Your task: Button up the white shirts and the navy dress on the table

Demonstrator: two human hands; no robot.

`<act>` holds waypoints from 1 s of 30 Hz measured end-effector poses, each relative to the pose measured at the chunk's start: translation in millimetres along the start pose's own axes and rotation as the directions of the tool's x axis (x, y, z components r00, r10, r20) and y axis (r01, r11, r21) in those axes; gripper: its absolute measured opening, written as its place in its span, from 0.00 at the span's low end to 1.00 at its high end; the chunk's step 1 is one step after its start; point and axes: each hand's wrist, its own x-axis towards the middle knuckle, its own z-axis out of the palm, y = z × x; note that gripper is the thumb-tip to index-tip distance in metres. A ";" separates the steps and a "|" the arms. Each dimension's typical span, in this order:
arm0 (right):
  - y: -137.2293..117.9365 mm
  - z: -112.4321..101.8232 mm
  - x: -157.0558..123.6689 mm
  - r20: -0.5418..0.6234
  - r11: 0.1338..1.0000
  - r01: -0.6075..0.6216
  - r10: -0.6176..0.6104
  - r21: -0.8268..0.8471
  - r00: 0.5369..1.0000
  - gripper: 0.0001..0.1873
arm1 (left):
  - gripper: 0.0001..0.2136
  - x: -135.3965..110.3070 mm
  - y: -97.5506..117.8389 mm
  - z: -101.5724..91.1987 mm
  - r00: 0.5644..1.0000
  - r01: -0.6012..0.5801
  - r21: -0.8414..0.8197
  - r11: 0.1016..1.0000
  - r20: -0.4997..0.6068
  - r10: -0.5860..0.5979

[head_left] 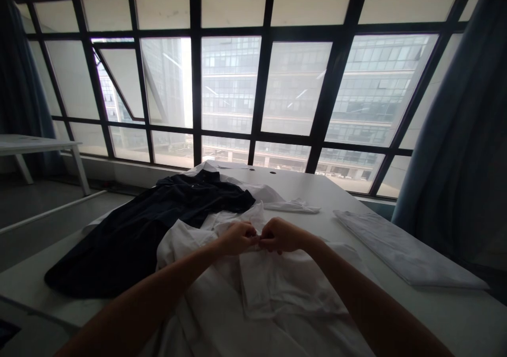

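Observation:
My left hand (237, 238) and my right hand (282, 235) meet over a crumpled white shirt (277, 288), their fingertips pinching its fabric near the front edge at about the same spot. Exactly what lies between the fingers is hidden by them. The shirt spreads over the near part of the white table (325, 190) and hangs past its front edge. To the left, a dark navy garment with a collar (158, 230) lies partly against the shirt.
A flat folded white garment (404, 246) lies on the table's right side, and a small white cloth (293, 206) lies beyond my hands. Another white table (35, 144) stands at the left. Large windows and dark curtains (455, 135) line the wall behind.

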 end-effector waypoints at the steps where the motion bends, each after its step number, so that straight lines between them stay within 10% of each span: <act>1: 1.8 0.1 1.1 -0.005 0.999 0.011 -0.011 0.032 1.000 0.13 | 0.12 0.3 -1.6 0.4 1.000 0.008 -0.033 0.999 -0.003 -0.008; 24: 12.0 3.7 7.5 -0.014 0.975 0.010 -0.007 0.222 1.000 0.13 | 0.08 -1.3 5.8 -10.6 1.000 0.003 -0.089 0.996 0.021 -0.002; 30: 0.2 4.4 3.2 -0.245 0.962 0.087 -0.153 -0.259 0.958 0.14 | 0.07 0.0 -2.2 -5.5 0.993 -0.096 -0.086 0.992 0.060 0.101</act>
